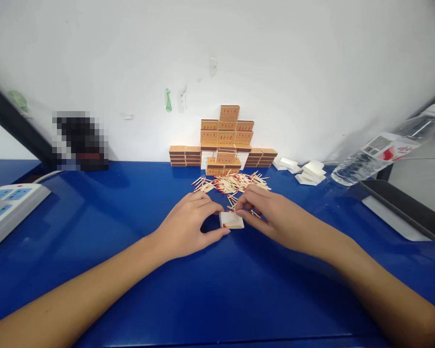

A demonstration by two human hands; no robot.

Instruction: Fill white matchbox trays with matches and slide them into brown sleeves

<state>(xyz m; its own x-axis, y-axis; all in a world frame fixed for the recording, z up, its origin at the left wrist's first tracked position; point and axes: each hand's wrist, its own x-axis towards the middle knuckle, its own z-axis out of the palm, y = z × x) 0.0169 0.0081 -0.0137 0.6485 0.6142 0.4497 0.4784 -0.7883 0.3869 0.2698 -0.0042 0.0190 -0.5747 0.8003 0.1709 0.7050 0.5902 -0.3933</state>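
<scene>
A small white matchbox tray (pixel 232 220) lies on the blue table with a few red-headed matches inside. My left hand (pixel 184 223) grips its left end between thumb and fingers. Over the tray's far right edge, my right hand (pixel 266 208) is closed in a pinch on a match, which the fingers mostly cover. Just beyond both hands, a heap of loose wooden matches (pixel 235 182) with red tips is spread on the table. Some stray matches reach toward the tray and under my right hand.
Stacked orange matchboxes (pixel 226 137) stand against the wall behind the matches. Several white trays (pixel 311 172) lie to their right, near a clear plastic bottle (pixel 380 147) leaning sideways. A dark phone-like object (pixel 406 205) is at the right; a power strip (pixel 16 205) sits at the left.
</scene>
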